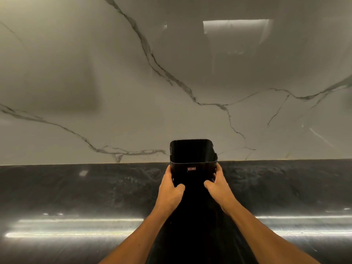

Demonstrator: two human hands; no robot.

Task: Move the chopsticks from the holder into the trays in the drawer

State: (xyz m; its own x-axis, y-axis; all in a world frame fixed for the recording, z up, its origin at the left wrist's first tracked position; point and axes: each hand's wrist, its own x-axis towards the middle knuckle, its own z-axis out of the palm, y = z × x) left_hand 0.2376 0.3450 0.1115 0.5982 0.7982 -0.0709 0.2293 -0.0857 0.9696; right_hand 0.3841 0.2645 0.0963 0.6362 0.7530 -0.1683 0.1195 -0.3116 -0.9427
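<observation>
A black square holder (192, 155) with rounded corners stands near the back of the dark countertop, against the marble wall. Its open top shows only dark inside; I see no chopsticks in it. A small red label sits on its front face. My left hand (170, 189) grips the holder's left side, thumb on the front. My right hand (219, 184) grips its right side the same way. No drawer or trays are in view.
The glossy dark stone countertop (95, 197) runs the full width, with bright light streaks near the front. Behind it rises a pale marble wall (114, 82) with dark veins.
</observation>
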